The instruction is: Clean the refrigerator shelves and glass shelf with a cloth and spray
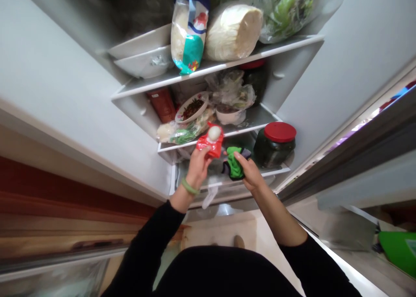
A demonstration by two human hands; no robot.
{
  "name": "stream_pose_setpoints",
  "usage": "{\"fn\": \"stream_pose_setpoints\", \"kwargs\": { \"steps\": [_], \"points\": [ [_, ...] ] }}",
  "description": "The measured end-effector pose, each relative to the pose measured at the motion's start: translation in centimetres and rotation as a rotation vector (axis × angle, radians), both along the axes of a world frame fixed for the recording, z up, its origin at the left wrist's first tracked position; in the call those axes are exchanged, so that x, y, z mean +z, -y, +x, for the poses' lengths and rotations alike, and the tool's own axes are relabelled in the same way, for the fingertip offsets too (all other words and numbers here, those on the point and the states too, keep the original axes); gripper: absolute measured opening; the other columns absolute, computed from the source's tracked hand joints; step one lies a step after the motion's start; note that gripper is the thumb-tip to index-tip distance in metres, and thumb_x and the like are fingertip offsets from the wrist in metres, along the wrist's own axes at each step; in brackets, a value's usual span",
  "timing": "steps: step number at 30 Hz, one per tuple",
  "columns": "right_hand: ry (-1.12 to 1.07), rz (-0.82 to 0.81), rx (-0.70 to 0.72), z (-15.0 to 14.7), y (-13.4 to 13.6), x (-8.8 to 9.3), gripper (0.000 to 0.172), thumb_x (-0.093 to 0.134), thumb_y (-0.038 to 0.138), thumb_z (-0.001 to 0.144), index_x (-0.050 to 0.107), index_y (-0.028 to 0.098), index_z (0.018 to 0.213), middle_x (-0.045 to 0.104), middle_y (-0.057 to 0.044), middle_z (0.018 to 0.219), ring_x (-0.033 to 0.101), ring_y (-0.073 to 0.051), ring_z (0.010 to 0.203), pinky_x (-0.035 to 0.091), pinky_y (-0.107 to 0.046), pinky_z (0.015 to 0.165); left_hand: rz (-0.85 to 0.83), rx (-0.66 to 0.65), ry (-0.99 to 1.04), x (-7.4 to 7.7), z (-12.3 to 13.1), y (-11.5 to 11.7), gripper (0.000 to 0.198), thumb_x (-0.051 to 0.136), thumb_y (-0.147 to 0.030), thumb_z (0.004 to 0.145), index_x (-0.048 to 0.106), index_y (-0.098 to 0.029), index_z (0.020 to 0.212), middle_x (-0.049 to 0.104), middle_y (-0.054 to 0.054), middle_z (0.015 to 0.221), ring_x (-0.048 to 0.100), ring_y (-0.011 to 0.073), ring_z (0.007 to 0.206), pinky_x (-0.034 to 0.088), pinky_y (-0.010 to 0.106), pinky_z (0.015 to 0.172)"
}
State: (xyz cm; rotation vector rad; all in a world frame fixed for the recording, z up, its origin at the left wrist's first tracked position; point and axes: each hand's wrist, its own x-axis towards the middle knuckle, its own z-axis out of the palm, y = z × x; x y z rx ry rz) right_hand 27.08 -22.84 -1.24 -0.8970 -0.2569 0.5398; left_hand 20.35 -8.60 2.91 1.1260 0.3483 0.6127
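My left hand (199, 165) is closed on a red plastic bag (212, 150), with a white egg-shaped item (214, 133) showing at its top. A pale green bangle (190, 187) circles that wrist. To its right, my right hand (248, 169) grips a crumpled green cloth (234, 162) with dark edging, thumb on top. Both hands are in front of the lower shelves of an open fridge. Close beyond the cloth stands a dark jar (271, 147) with a red lid (280, 132).
The top shelf (221, 66) holds white bowls (144, 63), a printed bag (188, 33) and a wrapped pale vegetable (232, 30). Below are an oval dish of dark food (193, 109), bagged greens (185, 135) and a bowl (229, 115). Fridge walls flank both sides.
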Motion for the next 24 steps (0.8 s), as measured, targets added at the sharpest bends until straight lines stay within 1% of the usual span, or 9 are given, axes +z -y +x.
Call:
{"fn": "stream_pose_setpoints", "kwargs": {
  "steps": [2,6,9,13,16,18,22,23,24],
  "points": [
    [-0.03,-0.005,0.002,0.0,0.4,-0.6,0.067,0.099,0.065,0.049,0.081,0.02,0.096,0.084,-0.005,0.095,0.079,-0.023,0.083,0.064,-0.031,0.077,0.004,-0.037,0.041,-1.2,-2.2,0.2,0.037,0.088,-0.026,0.07,0.075,-0.018,0.104,0.081,0.003,0.098,0.074,0.0154,0.082,0.059,0.026,0.077],
    [-0.018,-0.055,0.011,0.1,0.6,-2.5,0.067,0.099,0.065,0.05,0.08,0.02,0.095,0.084,-0.006,0.098,0.079,-0.026,0.091,0.064,-0.034,0.083,-0.071,-0.092,-0.117,-3.8,-4.3,-0.8,0.046,0.088,-0.018,0.062,0.079,-0.015,0.107,0.082,0.006,0.098,0.075,0.0193,0.084,0.06,0.029,0.078],
    [0.028,-0.203,-0.057,0.7,0.3,-4.2,0.07,0.094,0.072,0.052,0.079,0.019,0.097,0.083,-0.008,0.097,0.079,-0.03,0.093,0.063,-0.041,0.086,-0.067,-0.008,-0.226,-5.4,-2.8,-2.5,0.033,0.082,-0.01,0.062,0.078,-0.014,0.095,0.08,0.005,0.087,0.073,0.0173,0.076,0.059,0.029,0.077],
    [0.239,-0.484,-0.238,2.3,-0.2,-6.0,0.071,0.085,0.073,0.056,0.079,0.019,0.103,0.082,-0.013,0.11,0.075,-0.037,0.113,0.055,-0.051,0.107,-0.037,0.081,-0.304,-6.3,1.3,-4.5,0.017,0.08,-0.006,0.066,0.074,-0.013,0.081,0.075,0.004,0.072,0.069,0.0155,0.065,0.059,0.031,0.076],
    [0.325,-0.592,-0.295,3.3,-0.4,-7.1,0.07,0.078,0.069,0.062,0.079,0.017,0.108,0.08,-0.016,0.12,0.071,-0.038,0.123,0.05,-0.051,0.114,0.007,0.127,-0.315,-6.2,3.1,-4.8,0.015,0.082,-0.009,0.071,0.075,-0.013,0.083,0.077,0.006,0.075,0.072,0.0184,0.073,0.06,0.035,0.084],
    [0.337,-0.611,-0.298,3.7,-0.4,-7.7,0.069,0.074,0.068,0.065,0.079,0.016,0.109,0.08,-0.017,0.12,0.071,-0.038,0.123,0.05,-0.051,0.113,0.054,0.157,-0.288,-5.9,2.9,-4.3,0.021,0.084,-0.012,0.074,0.077,-0.013,0.093,0.081,0.009,0.09,0.076,0.0216,0.089,0.059,0.037,0.095],
    [0.401,-0.578,-0.301,3.8,-0.3,-8.6,0.067,0.069,0.071,0.067,0.079,0.018,0.108,0.08,-0.016,0.118,0.071,-0.038,0.121,0.051,-0.051,0.112,0.16,0.226,-0.219,-4.4,-0.6,-1.9,0.037,0.09,-0.013,0.071,0.076,-0.016,0.105,0.08,0.011,0.12,0.071,0.0266,0.123,0.049,0.04,0.117],
    [0.413,-0.588,-0.304,3.8,-0.3,-8.7,0.069,0.068,0.072,0.067,0.079,0.017,0.107,0.08,-0.017,0.117,0.071,-0.039,0.121,0.051,-0.051,0.112,0.187,0.19,-0.191,-3.6,-1.6,-1.2,0.037,0.091,-0.015,0.071,0.077,-0.016,0.105,0.08,0.012,0.121,0.071,0.0277,0.124,0.048,0.041,0.118],
    [0.42,-0.605,-0.307,3.8,-0.4,-8.9,0.07,0.067,0.073,0.066,0.079,0.017,0.106,0.08,-0.018,0.117,0.071,-0.04,0.12,0.051,-0.052,0.111,0.22,0.089,-0.144,-2.5,-2.5,-0.5,0.034,0.089,-0.018,0.075,0.077,-0.016,0.106,0.08,0.013,0.122,0.072,0.0286,0.123,0.049,0.043,0.118]
  ]
}}
